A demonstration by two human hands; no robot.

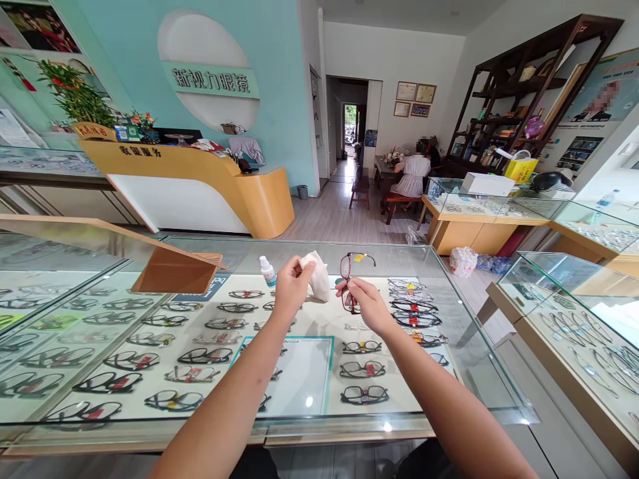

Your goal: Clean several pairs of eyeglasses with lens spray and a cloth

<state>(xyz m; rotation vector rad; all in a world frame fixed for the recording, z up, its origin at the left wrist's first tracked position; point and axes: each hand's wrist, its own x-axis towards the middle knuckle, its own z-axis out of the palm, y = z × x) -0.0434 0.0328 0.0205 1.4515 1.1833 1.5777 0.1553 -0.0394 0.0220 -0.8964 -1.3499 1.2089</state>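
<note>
Head view. Both the glasses (345, 267) and the cloth (319, 283) are in hand, above the desk (349, 424) and toward its far edge. Cloth and lenses stand apart, so no rubbing at this instant; whether any lens is already wiped, and how much is left, cannot be told.

Glasses: dark red, slim frame, held on end with one lens above the other; a yellow sticker shows near the top, and one arm of the frame points right. Lower lens partly hidden by fingers.

Left hand (294, 283): thumb and fingers pinched closed on the pale, bunched cloth. Right hand (363, 298): fingers closed lightly around the frame.

A spray bottle (268, 271) stands near the desk's far edge, left of the left hand.
</note>
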